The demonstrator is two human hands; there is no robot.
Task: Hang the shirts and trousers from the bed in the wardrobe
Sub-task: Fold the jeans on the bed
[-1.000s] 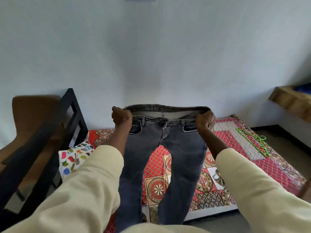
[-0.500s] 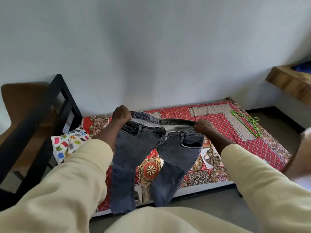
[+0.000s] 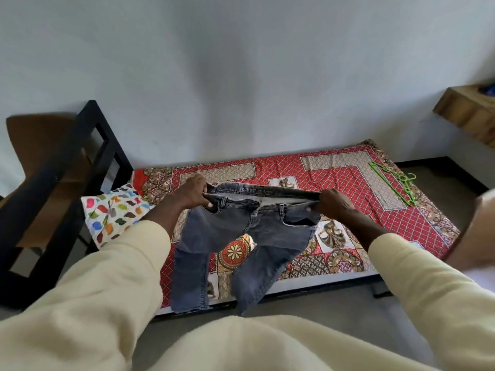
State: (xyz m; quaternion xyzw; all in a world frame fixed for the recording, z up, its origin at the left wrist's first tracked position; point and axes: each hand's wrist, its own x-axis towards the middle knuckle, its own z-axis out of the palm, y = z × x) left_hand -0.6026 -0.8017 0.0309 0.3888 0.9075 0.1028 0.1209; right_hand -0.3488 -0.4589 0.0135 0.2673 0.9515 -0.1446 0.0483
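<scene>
Both-handed: left hand [image 3: 190, 193], right hand [image 3: 334, 204] pinch jeans [image 3: 241, 236] waistband; fingers curled.

Both arms reach forward — left hand [image 3: 191, 192] and right hand [image 3: 333, 203] curled tight, gripping.

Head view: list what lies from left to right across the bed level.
Black bed frame → patterned pillow → left hand → jeans → right hand → green hangers → wooden shelf.
</scene>
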